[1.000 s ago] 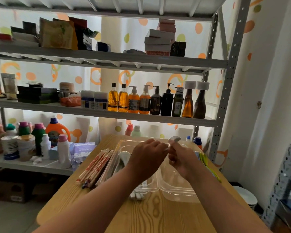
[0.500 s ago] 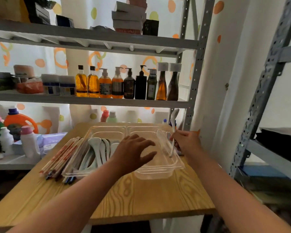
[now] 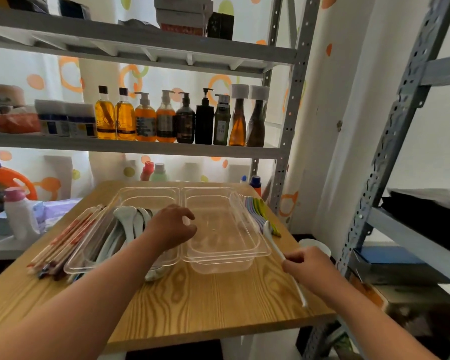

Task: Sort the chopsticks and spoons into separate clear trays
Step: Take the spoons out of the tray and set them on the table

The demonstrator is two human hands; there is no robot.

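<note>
The right hand [image 3: 308, 267] pinches a white spoon [image 3: 275, 242]; the left hand [image 3: 170, 227] hovers loosely curled, holding nothing.

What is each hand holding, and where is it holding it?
The right hand pinches a white spoon around the middle of its handle. The left hand holds nothing; it hovers open over the trays.

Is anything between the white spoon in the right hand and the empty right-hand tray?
Only the tray's own near side wall. The right hand holds the white spoon low outside the right tray, beside the coloured spoons. The tray is open-topped, apparently empty.
</note>
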